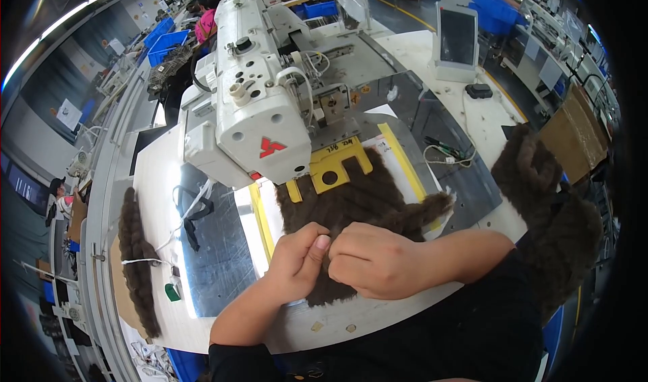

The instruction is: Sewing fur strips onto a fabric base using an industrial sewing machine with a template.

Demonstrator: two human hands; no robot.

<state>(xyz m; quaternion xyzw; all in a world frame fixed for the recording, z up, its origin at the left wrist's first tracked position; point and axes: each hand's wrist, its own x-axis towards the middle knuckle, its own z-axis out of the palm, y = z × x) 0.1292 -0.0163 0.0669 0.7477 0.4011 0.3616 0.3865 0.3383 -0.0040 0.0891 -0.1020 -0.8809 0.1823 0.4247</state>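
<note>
While both your hands, left hand [295, 259] and right hand [373, 259], pinch the brown fur piece [358, 200] flat, it lies under the yellow template [332, 167], apparently not yet stitched.

Bright, even overhead light; a ceiling strip lamp [74, 14] burns white along the upper left rim. Glare on the glossy dark template sheet [216, 247] left of the hands and on the white sewing machine head [253, 92]; shadows soft, short. Strong fisheye bending toward the edges, black vignette at the corners, centre sharp, far background soft and small.
</note>
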